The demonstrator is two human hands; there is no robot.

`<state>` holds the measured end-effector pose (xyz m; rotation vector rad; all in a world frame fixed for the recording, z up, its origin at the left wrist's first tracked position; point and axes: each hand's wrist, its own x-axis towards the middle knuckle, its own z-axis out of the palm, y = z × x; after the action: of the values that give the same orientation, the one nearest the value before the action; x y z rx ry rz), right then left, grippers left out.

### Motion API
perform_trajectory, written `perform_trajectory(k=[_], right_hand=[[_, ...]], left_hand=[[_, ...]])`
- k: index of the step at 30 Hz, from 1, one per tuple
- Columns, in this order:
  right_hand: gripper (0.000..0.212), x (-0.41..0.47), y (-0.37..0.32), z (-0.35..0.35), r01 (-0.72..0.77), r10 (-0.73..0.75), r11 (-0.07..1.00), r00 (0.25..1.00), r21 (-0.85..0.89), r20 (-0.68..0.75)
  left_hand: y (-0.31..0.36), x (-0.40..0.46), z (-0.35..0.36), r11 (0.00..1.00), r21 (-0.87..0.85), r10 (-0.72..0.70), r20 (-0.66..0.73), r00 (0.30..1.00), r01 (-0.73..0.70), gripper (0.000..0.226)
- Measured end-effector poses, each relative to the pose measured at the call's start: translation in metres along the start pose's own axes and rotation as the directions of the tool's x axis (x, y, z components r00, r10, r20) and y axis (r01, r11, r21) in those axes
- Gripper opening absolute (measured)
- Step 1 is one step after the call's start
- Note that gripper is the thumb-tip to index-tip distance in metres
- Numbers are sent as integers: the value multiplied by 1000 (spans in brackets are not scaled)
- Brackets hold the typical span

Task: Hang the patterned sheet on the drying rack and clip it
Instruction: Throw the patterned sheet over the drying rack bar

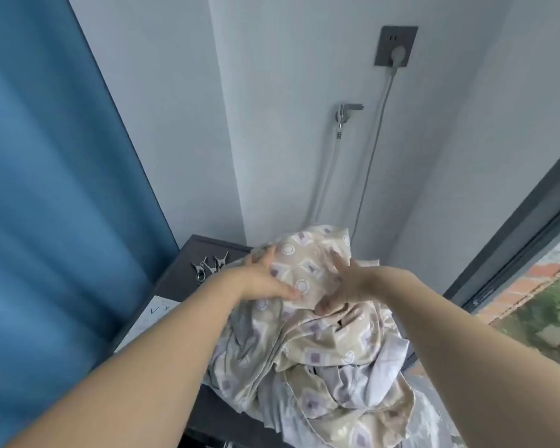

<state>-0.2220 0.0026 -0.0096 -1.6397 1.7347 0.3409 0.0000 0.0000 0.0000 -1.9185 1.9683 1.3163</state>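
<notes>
A: Where is the patterned sheet (307,344) to be found?

B: The beige-and-lilac printed cotton sheet is seen bunched in a heap on the dark grey bench (181,279), directly ahead of and below both forearms. No long axis can be read from it yet, since it is crumpled; the heap is spread towards the person and slightly to the right.

A: And the hands?

B: The left hand (265,279) is laid on the upper left of the heap, thumb pressed to the cloth and fingers curved over a fold, so a grasp is judged likely. The right hand (340,289) is dug into the top of the heap, its fingers curled into the fabric (the fingertips are hidden by folds). Both are touching the sheet, near each other, and neither is nearer than the other.

A: Are the clips within reach?

B: A small cluster of silver metal clips (209,265) is lying on the bench just left of the heap, beside the left hand. A white printed paper (149,321) is lying nearer the person.

A: The drying rack?

B: It is not shown. The sheet would have to be lifted and an edge found before it could be spread, so the task is judged barely begun.
</notes>
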Motion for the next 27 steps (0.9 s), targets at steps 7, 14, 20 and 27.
perform_trajectory(k=[7, 14, 20, 27], right_hand=[[156, 62, 18, 51, -14, 18, 999, 996, -46, 85], [147, 85, 29, 59, 12, -11, 1000, 996, -5, 83], [102, 94, 30, 74, 175, -170, 981, 983, 87, -64], [31, 48, 16, 55, 389, -332, 894, 908, 222, -256]], left_hand=[[-15, 44, 69, 984, 145, -105, -2, 994, 104, 139], [-23, 61, 81, 977, 185, -91, -72, 993, 103, 122], [-25, 63, 93, 997, 64, -14, -280, 960, 33, 90], [-9, 41, 84, 995, 34, 104, -399, 911, -99, 74]])
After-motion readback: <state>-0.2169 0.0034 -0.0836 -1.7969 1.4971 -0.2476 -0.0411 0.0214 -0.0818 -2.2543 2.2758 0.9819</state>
